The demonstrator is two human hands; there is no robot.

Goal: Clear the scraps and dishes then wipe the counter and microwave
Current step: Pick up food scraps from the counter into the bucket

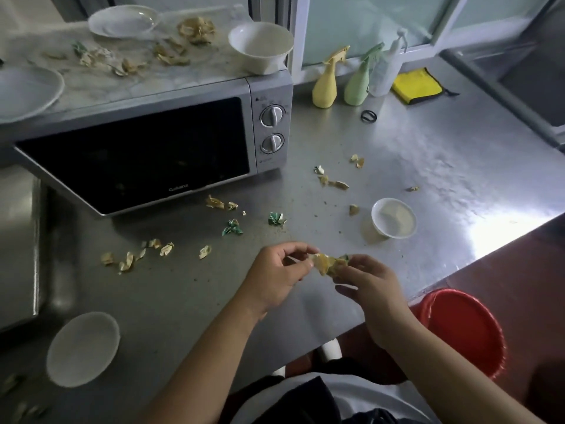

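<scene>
Both hands meet over the steel counter (428, 166) near its front edge. My left hand (275, 276) and my right hand (363, 286) together pinch a bunch of yellow and green paper scraps (328, 264). More scraps (137, 255) lie scattered on the counter, some green ones (234, 228) in front of the silver microwave (146, 154). Other scraps (195, 30) litter the microwave's top. White dishes stand about: a small bowl (394, 217) on the counter, a plate (82, 348) at the front left, a bowl (260, 47) and two plates (122, 21) on the microwave.
Yellow (325, 87), green (357, 84) and clear (385, 71) spray bottles stand at the back by the window, beside a folded yellow cloth (417, 85). A black ring (368, 116) lies near them. A red bucket (461, 328) sits on the floor below the counter's front right edge.
</scene>
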